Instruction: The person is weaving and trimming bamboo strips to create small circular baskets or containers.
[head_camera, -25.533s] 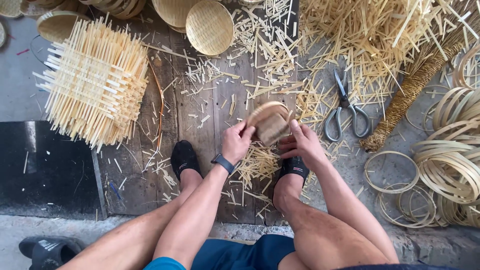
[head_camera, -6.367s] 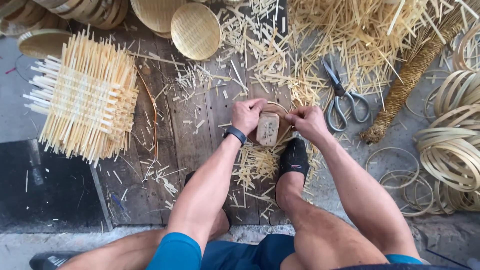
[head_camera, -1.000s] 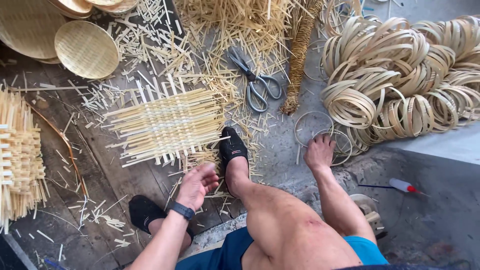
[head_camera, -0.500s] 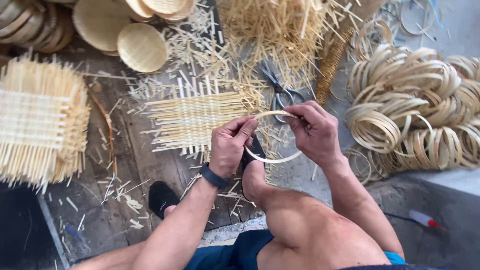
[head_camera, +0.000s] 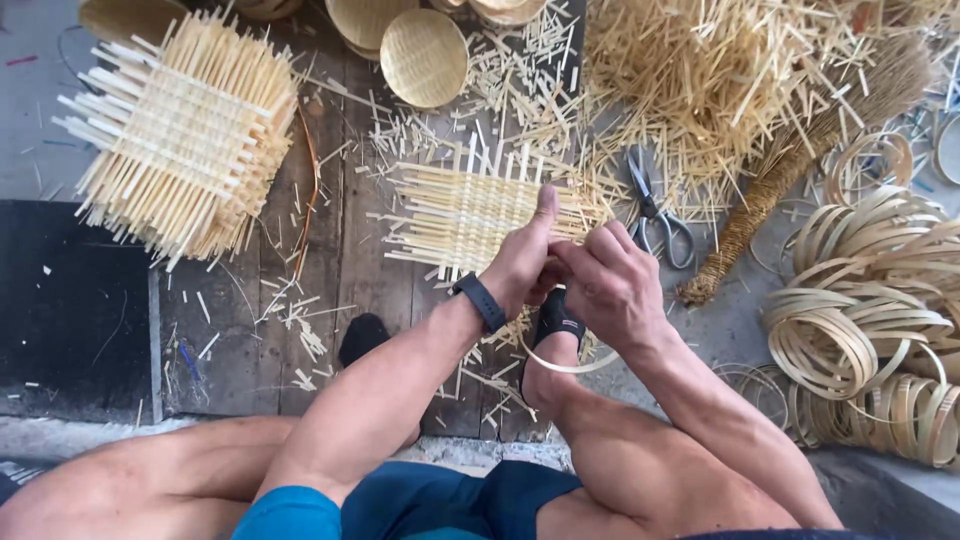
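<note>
- A seated person's left hand (head_camera: 522, 262) and right hand (head_camera: 607, 285) meet above the right foot, both grips closed on a thin pale bamboo hoop (head_camera: 572, 366).
- The hoop's lower arc hangs below the hands, curving across the black shoe (head_camera: 556, 318); its upper part is hidden by the fingers.
- A black wristband (head_camera: 479, 301) sits on the left wrist.
- Just beyond the hands, a flat square mat of woven bamboo strips (head_camera: 468, 212) lies on the dark wooden floorboards (head_camera: 340, 270).
- Metal scissors (head_camera: 655, 215) lie to the right of the mat.
- A pile of coiled bamboo hoops (head_camera: 872, 320) sits far right, and a larger stack of woven mats (head_camera: 185, 135) upper left.
</note>
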